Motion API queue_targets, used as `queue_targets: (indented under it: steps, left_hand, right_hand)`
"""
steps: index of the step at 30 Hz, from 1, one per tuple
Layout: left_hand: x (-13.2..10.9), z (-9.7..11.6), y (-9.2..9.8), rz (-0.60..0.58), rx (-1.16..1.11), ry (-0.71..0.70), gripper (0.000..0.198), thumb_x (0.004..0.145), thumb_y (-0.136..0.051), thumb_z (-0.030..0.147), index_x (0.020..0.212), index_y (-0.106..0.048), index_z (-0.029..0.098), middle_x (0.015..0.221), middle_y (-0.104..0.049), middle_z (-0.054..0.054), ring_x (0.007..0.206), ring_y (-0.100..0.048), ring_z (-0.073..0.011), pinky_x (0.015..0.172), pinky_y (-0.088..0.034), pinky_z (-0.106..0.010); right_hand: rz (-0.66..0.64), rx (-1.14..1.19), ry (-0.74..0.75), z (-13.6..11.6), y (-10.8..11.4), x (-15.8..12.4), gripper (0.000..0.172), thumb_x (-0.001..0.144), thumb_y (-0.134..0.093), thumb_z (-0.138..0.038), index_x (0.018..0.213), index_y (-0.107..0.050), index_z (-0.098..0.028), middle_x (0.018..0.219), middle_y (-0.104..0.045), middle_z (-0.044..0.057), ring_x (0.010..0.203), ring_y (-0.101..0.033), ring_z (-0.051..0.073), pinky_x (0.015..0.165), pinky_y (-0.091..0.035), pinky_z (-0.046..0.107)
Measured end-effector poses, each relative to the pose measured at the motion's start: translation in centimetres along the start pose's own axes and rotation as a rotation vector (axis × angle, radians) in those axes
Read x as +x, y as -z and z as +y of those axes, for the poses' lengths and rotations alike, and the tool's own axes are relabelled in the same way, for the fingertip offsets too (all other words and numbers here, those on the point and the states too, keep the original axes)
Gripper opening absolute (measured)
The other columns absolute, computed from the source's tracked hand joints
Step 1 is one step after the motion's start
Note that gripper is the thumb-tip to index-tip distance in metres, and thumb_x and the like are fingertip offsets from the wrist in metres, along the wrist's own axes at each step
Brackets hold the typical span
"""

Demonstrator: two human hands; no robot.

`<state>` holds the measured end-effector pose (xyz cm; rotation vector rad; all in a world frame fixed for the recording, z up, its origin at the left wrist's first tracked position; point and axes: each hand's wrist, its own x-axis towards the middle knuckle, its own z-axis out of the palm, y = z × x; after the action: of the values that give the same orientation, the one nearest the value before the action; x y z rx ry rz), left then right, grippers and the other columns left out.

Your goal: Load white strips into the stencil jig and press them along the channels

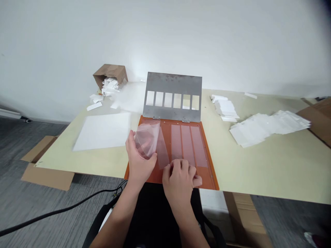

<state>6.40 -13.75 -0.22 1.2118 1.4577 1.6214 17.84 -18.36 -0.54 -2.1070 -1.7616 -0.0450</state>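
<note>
An orange tray [210,172] lies at the table's near edge, with a grey metal lid [172,82] hinged up behind it; the lid has a row of several rectangular windows. Clear plastic strips [187,144] lie in the tray's slots. My left hand [138,160] pinches a bunch of clear plastic sleeves [147,137] above the tray's left side. My right hand [181,177] is curled, fingertips pressing the near end of one clear strip [162,151] on the tray.
A white sheet [103,131] lies left of the tray. A tipped brown box [110,74] spills white packets at the back left. White packet stacks [226,108] and a spread pile [269,125] sit right. Cardboard [43,172] lies on the floor; a black cable [64,208] runs below.
</note>
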Motion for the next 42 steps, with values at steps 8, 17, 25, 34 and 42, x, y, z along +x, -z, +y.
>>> queue_targets:
  steps: [8, 17, 25, 34, 42]
  left_hand:
    - [0.1, 1.7, 0.9, 0.036, 0.028, -0.029, 0.1, 0.065, -0.077, 0.014, 0.149, -0.027, 0.038, 0.154, -0.022, -0.014, 0.117, -0.063, -0.0336, 0.073, -0.063, -0.034]
    - [0.1, 3.9, 3.0, 0.088, -0.012, -0.093, 0.095, 0.067, -0.084, 0.025, 0.146, -0.035, 0.043, 0.155, -0.023, -0.01, 0.111, -0.067, -0.0277, 0.083, -0.063, -0.038]
    - [-0.4, 4.0, 3.3, 0.095, -0.051, -0.09, 0.08, 0.076, -0.079, 0.027, 0.144, -0.04, 0.043, 0.155, -0.03, -0.007, 0.105, -0.07, -0.0221, 0.089, -0.061, -0.036]
    - [-0.6, 4.1, 3.2, 0.133, -0.001, -0.036, 0.071, 0.076, -0.08, 0.03, 0.139, -0.049, 0.031, 0.147, -0.045, -0.01, 0.092, -0.072, -0.0169, 0.082, -0.062, -0.031]
    - [-0.9, 4.4, 3.2, 0.128, 0.003, -0.022, 0.068, 0.076, -0.079, 0.028, 0.138, -0.05, 0.031, 0.146, -0.046, -0.009, 0.09, -0.072, -0.0158, 0.08, -0.063, -0.029]
  right_hand:
    - [0.093, 0.124, 0.22, 0.5, 0.1, 0.1, 0.027, 0.09, -0.053, -0.017, 0.113, -0.065, -0.028, 0.124, -0.066, 0.006, 0.11, -0.05, 0.029, 0.089, -0.024, 0.049]
    - [0.012, 0.145, 0.306, -0.1, 0.2, 0.4, 0.022, 0.095, -0.055, -0.03, 0.112, -0.069, -0.027, 0.115, -0.072, 0.005, 0.108, -0.053, 0.029, 0.101, -0.015, 0.059]
    - [-0.006, 0.116, 0.311, 0.0, -0.1, 1.1, 0.025, 0.095, -0.056, -0.034, 0.115, -0.067, -0.026, 0.118, -0.07, 0.006, 0.109, -0.051, 0.029, 0.101, -0.016, 0.06]
    - [-0.028, 0.112, 0.301, -0.2, -0.3, 1.4, 0.029, 0.095, -0.056, -0.036, 0.12, -0.064, -0.025, 0.122, -0.068, 0.008, 0.111, -0.049, 0.029, 0.102, -0.015, 0.06]
    - [-0.048, 0.126, 0.293, -0.3, -0.3, 1.6, 0.03, 0.095, -0.054, -0.035, 0.121, -0.063, -0.024, 0.125, -0.067, 0.01, 0.113, -0.05, 0.03, 0.102, -0.015, 0.059]
